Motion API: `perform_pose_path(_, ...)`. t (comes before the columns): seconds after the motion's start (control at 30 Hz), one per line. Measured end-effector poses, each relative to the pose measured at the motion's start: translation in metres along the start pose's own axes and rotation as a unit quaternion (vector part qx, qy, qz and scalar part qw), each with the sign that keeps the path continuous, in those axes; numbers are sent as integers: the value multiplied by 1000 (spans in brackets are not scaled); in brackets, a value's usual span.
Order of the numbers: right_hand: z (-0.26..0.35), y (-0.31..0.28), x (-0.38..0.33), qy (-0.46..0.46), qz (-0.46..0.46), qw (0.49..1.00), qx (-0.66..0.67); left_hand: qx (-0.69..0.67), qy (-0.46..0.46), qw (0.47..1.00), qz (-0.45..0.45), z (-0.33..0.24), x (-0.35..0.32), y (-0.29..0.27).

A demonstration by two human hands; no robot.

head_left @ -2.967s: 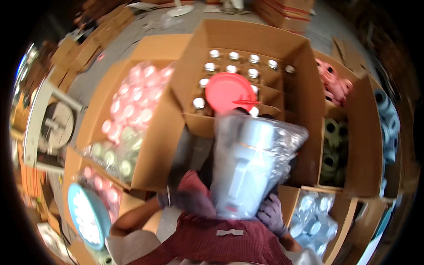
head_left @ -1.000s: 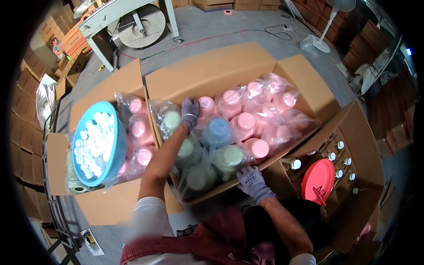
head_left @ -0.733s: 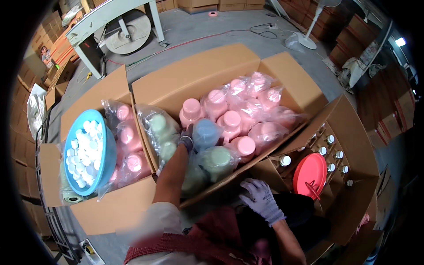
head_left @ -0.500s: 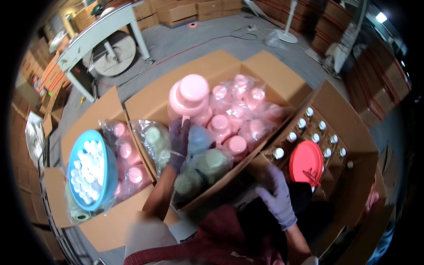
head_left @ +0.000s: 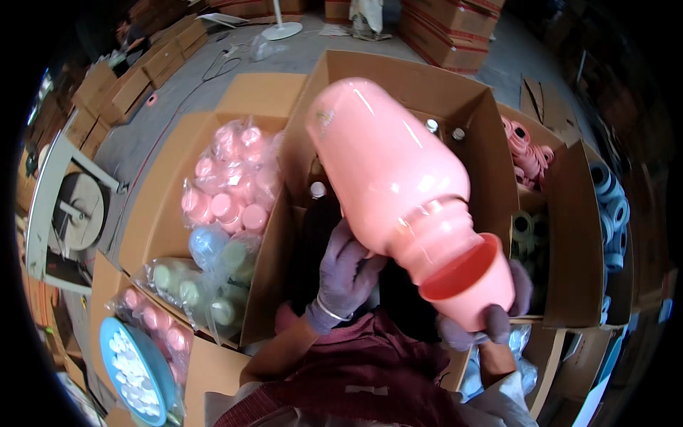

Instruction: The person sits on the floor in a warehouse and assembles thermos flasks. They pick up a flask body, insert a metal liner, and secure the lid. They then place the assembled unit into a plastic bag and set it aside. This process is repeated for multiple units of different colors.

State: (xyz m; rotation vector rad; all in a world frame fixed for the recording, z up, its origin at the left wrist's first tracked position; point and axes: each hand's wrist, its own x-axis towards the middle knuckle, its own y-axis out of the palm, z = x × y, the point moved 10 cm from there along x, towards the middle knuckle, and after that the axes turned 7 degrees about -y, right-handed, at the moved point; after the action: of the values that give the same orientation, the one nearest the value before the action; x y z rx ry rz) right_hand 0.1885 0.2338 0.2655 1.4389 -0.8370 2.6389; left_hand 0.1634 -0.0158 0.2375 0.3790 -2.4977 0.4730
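A large glossy pink flask [head_left: 384, 156] lies tilted across the middle of the view, its neck pointing down and right. My left hand [head_left: 345, 270], in a purple glove, is closed at the flask's near side, where a handle partly shows. A pink cup-shaped lid [head_left: 473, 288] sits at the neck, its open rim tilted so that its inside shows. My gloved right hand [head_left: 491, 320] is closed around that cup from below and the right. Whether the cup still touches the neck I cannot tell.
Left stands a carton [head_left: 153, 213] of bagged pink, green and blue flasks. A blue basin [head_left: 160, 363] of white caps is at lower left. Behind the flask is a divided carton [head_left: 405, 78] with silver-topped bottles. Pink parts [head_left: 526, 153] and blue rings [head_left: 613, 213] fill boxes at right.
The view has swung right. The pink flask has come out of the left carton, toward me, and tipped over. My right hand, empty before, now holds the cup, which has tilted away from the neck.
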Motion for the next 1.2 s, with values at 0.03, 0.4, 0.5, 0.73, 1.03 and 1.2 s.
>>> perform_pose_path(0.03, 5, -25, 4, -80, -62, 993, -62, -53, -74, 996, 11, 11, -7, 7)
perform_pose_path(0.4, -244, 205, 28, 184, 219, 958, -37, -131, -422, 890, 114, 107, -80, -34)
perform_pose_path(0.5, -274, 273, 5, 177, 330, 927, -22, -143, -344, 925, 77, 95, -33, -24)
perform_pose_path(0.73, -407, 278, -69, 480, 297, 825, 42, -297, -230, 870, 320, 75, 9, 68)
perform_pose_path(1.03, -359, 154, -102, 546, -57, 817, 178, -250, -160, 924, 240, 64, 48, 46)
perform_pose_path(1.2, -356, 56, -169, 573, -278, 746, 195, -238, -53, 906, 345, 23, 40, 48)
